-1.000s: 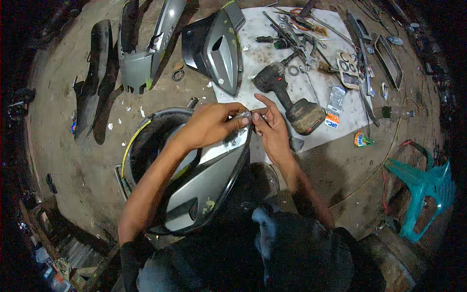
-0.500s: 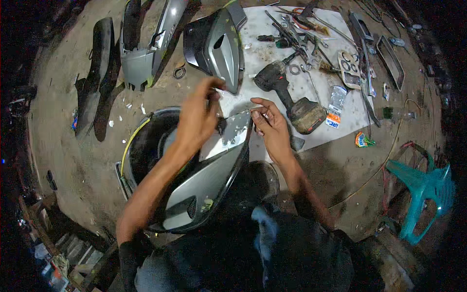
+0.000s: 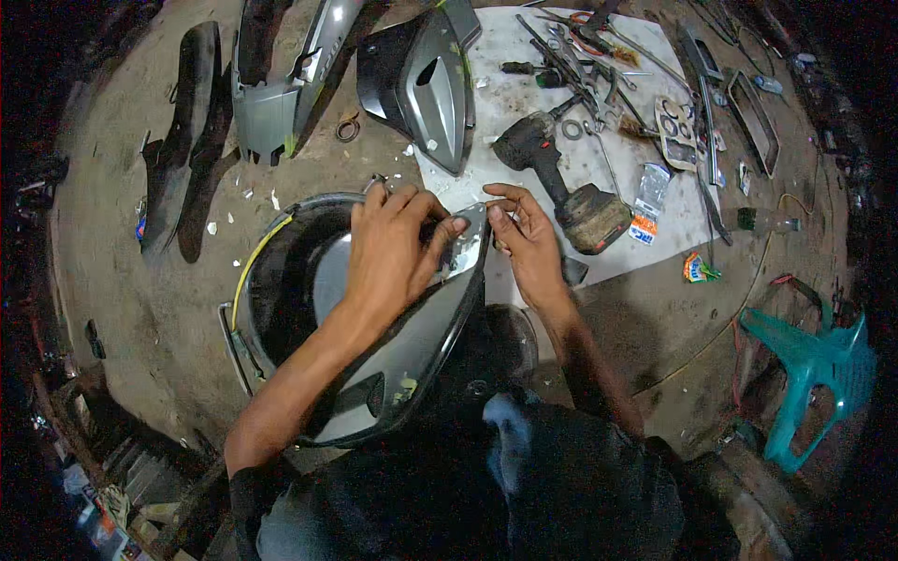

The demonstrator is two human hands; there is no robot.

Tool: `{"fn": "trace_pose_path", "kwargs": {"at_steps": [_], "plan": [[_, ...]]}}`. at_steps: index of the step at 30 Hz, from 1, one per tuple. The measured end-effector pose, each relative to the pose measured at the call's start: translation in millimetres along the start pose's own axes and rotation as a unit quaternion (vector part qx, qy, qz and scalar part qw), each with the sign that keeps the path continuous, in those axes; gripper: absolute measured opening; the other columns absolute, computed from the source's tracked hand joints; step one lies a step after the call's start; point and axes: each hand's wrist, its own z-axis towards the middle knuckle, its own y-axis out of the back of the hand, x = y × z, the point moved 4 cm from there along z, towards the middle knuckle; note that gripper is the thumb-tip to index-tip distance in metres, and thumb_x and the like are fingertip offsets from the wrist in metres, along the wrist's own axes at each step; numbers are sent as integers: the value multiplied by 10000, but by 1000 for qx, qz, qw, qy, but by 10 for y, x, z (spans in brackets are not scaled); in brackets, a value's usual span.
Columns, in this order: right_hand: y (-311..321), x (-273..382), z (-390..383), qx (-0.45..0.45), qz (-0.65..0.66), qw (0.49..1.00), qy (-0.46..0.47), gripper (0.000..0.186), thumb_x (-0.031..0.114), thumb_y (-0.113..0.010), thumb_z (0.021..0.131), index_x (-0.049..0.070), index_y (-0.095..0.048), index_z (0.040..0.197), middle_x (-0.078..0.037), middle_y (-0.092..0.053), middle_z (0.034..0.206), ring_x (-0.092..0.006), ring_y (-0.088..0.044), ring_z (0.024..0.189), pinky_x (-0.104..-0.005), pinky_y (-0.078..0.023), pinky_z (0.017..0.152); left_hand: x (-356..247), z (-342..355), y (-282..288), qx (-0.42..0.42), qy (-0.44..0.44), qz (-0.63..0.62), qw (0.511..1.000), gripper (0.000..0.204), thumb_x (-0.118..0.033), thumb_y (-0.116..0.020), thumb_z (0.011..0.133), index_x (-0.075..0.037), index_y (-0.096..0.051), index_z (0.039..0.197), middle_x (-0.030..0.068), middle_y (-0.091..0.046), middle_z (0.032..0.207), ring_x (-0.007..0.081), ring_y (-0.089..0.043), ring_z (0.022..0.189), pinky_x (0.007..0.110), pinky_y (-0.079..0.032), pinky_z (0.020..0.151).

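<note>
Right by the person's dark shirt there's a long gray panel [image 3: 412, 327], tilted across a black tub [image 3: 281, 280], pointy end away from them. Left hand [image 3: 398, 248] has its thumb down on the pale patchy bit near the tip, fingers bent; can't tell if it's actually gripping. Right hand [image 3: 531, 241] is pinching the tip's edge, thumb in, forefinger loosely curled. Past that, a grubby cordless power tool [image 3: 552, 178] sits on a stained white sheet [image 3: 514, 103], another gray panel [image 3: 444, 103] overlapping its edge, then a heap of hand tools [image 3: 575, 70] further back.
</note>
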Motion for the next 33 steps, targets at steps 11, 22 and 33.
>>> {"fn": "trace_pose_path", "kwargs": {"at_steps": [11, 22, 33], "plan": [[70, -52, -15, -2, 28, 999, -18, 291, 198, -687, 1090, 90, -661, 1358, 47, -637, 1070, -31, -526, 904, -217, -391, 697, 134, 142, -165, 104, -46, -48, 992, 382, -421, -671, 1043, -58, -779, 1090, 134, -758, 1097, 354, -614, 1105, 544, -363, 1033], [87, -64, -1, 6, 43, 999, -26, 281, 198, -698, 1086, 110, -671, 1351, 64, -630, 1080, -17, -523, 893, -210, -402, 707, 55, 85, -244, 65, -72, -33, 995, 420, -463, -709, 1008, -67, -785, 1126, 110, -721, 1002, 317, -618, 1046, 523, -337, 1029], [127, -102, -10, 2, 41, 999, 0, 330, 219, -733, 1067, 86, -657, 1360, 39, -648, 1087, -38, -542, 911, -216, -404, 703, 96, -4, -149, 71, -126, -39, 989, 488, -477, -732, 987, -39, -776, 1199, 127, -702, 1063, 313, -616, 1076, 542, -316, 1094]]}}
